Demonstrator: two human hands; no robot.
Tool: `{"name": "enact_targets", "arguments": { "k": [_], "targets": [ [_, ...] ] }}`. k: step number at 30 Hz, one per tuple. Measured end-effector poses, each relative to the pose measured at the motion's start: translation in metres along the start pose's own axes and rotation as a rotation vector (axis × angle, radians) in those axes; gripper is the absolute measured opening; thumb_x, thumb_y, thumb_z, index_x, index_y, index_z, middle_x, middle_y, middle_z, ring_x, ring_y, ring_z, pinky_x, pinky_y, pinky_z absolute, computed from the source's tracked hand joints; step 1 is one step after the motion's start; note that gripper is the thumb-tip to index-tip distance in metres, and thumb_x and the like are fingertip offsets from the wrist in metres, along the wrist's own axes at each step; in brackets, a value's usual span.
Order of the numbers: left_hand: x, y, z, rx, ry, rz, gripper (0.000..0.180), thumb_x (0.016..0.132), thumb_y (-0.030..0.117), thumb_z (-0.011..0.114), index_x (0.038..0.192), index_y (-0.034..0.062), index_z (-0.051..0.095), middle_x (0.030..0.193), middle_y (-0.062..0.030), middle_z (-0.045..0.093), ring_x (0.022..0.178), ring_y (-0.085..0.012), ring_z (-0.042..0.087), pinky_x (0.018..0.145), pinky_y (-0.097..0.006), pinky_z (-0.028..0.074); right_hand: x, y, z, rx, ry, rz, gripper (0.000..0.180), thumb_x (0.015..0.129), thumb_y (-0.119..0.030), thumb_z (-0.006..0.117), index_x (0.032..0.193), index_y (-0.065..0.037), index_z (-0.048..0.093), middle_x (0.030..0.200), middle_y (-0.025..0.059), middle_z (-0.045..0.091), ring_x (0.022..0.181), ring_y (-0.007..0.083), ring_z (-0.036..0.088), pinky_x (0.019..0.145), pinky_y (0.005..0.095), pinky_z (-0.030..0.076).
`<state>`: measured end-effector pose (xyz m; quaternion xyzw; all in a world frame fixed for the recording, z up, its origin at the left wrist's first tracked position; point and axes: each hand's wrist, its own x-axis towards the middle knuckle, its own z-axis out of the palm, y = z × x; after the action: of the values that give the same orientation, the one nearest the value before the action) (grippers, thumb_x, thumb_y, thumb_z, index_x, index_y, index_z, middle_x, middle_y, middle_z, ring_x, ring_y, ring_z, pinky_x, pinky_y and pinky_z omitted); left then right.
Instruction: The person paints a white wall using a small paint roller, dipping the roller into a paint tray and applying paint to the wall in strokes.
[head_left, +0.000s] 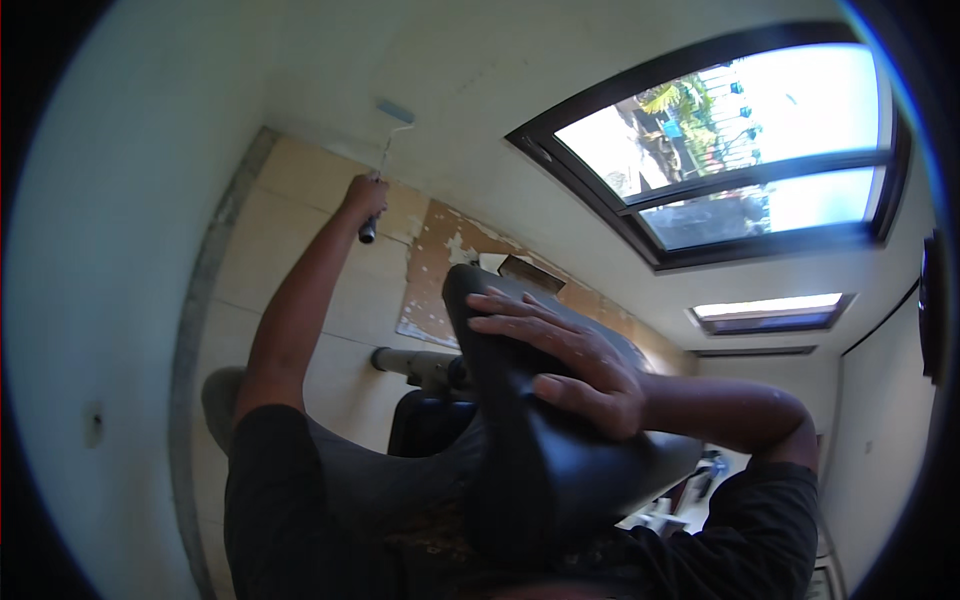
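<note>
My left hand (pixel 368 197) reaches far forward, its fingers wrapped around the dark handle of a paint roller (pixel 395 111). The roller's pale blue-grey sleeve is at the white wall (pixel 470 120), low and near the corner; I cannot tell whether it presses on the surface. My right hand (pixel 575 365) lies flat with fingers spread on top of a black padded cushion (pixel 600 450), which looks like part of a seat or bench. Pale specks, like paint, dot its fingers. Nothing is gripped in that hand.
A paint-spattered brown sheet (pixel 425 270) covers floor tiles along the wall, with an open dark-sided tray or box (pixel 530 272) on it. A grey metal tube (pixel 410 368) sticks out beside the cushion. Dark-framed windows (pixel 650 205) are on the right; another wall (pixel 90 300) stands close left.
</note>
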<state>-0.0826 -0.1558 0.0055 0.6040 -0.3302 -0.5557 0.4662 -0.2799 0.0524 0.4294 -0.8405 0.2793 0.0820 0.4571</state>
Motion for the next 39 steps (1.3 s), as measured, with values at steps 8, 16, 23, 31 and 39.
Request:
{"name": "enact_targets", "arguments": {
  "k": [8,16,23,31,39],
  "targets": [
    [-0.182,0.171,0.007,-0.308,-0.175,0.189,0.057,0.101,0.020,0.056,0.153,0.0158,0.035,0.073,0.0028,0.046,0.049,-0.0055,0.039,0.041,-0.022,0.032,-0.030,0.023,0.009,-0.001,0.332,-0.387,0.054,0.101,-0.042,0.049,0.140,-0.006,0.046,0.147,0.0212,0.041,0.141,0.0382,0.034,0.118,0.0499,0.024],
    [-0.322,0.355,0.083,-0.059,-0.024,0.773,0.048,0.107,0.023,0.043,0.151,0.0044,0.035,0.081,0.0013,0.043,0.062,-0.0059,0.042,0.053,-0.022,0.039,-0.055,0.046,-0.045,0.066,1.108,-0.768,0.059,0.094,-0.031,0.062,0.140,-0.006,0.036,0.138,0.0241,0.041,0.132,0.0436,0.040,0.109,0.0494,0.036],
    [-0.361,0.442,0.198,0.294,-0.241,0.777,0.053,0.107,0.030,0.046,0.147,-0.0042,0.035,0.094,-0.0010,0.051,0.082,-0.0100,0.052,0.081,-0.027,0.047,-0.113,0.087,-0.133,0.351,0.722,-0.532,0.080,0.089,-0.026,0.068,0.150,-0.004,0.022,0.104,0.0178,0.064,0.094,0.0276,0.062,0.089,0.0408,0.048],
    [-0.337,0.327,0.323,0.992,-0.622,0.849,0.076,0.102,0.044,0.049,0.156,0.0008,0.017,0.154,-0.0206,0.031,0.140,-0.0312,0.034,0.115,-0.041,0.027,-0.270,0.302,-0.080,0.458,1.366,-0.271,0.035,0.097,-0.026,0.063,0.122,-0.001,0.060,0.089,0.0098,0.064,0.079,0.0209,0.059,0.072,0.0360,0.047],
    [-0.281,0.222,0.321,0.533,-0.571,0.456,0.041,0.104,0.028,0.044,0.138,0.0066,0.051,0.138,-0.0061,0.050,0.125,-0.0186,0.045,0.103,-0.031,0.033,-0.346,0.453,0.193,0.583,1.301,1.010,0.043,0.097,-0.044,0.059,0.091,-0.002,0.067,0.063,0.0114,0.059,0.059,0.0208,0.056,0.059,0.0362,0.045]
  ]
}}
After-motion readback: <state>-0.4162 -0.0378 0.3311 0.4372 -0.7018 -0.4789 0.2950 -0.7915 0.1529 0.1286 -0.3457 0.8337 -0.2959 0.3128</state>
